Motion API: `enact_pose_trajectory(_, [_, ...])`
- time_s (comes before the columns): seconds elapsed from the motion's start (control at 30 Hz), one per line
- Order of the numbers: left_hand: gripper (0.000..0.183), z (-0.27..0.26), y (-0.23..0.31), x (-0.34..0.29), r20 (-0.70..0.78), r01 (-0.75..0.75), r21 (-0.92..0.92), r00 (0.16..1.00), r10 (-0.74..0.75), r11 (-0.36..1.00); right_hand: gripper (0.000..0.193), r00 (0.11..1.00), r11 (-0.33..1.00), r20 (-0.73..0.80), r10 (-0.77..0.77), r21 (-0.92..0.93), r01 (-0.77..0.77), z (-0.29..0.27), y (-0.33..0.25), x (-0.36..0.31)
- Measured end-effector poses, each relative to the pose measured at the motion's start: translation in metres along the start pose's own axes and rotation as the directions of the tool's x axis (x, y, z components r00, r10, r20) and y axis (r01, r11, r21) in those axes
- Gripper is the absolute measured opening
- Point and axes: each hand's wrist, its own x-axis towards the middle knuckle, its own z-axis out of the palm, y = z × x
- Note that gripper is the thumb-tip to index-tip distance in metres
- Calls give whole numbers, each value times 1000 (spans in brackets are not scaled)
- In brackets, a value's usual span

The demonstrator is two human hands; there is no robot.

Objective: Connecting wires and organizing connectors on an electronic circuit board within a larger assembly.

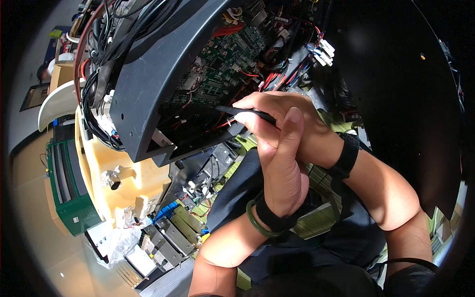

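Both my hands meet at the open side of a black metal housing [166,54]. A slim black pointed tool [255,113] lies pinched between the fingers of my left hand [283,166] and my right hand [314,131]; its exact kind is unclear. My left thumb points up across the right hand, and both hands are closed. The tool's tip reaches left into the housing, in front of thin red and black wires [220,126]. Above the tip is a green circuit board [215,64] full of small parts. Some right fingers are hidden.
White connectors [324,52] on coloured wires hang behind my hands. A large black panel [396,99] stands at the right. Black cables [91,99] run down the housing's left side. Below left are a cream-coloured shell [143,185], a green case [74,183] and metal brackets [173,237].
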Motion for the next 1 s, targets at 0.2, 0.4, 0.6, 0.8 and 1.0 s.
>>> enact_pose_trajectory(0.2, [43,7,7,-7,28,-43,26,999,43,999,16,992,991,-16,124,52,-123,4,-9,-1])
enact_pose_trajectory(0.4, [45,4,8,-11,40,-40,44,998,38,998,19,991,989,10,137,59,-137,2,-11,-2])
enact_pose_trajectory(0.6, [41,7,6,-11,10,-45,42,999,45,998,30,999,996,-34,38,82,-35,5,-5,-8])
enact_pose_trajectory(0.8, [38,2,7,-16,60,-34,22,998,33,999,20,989,988,-25,147,52,-146,4,-16,-5])
enact_pose_trajectory(1.0, [38,-8,8,-21,67,-38,8,997,37,999,31,964,971,117,238,-16,-238,5,-19,-3])
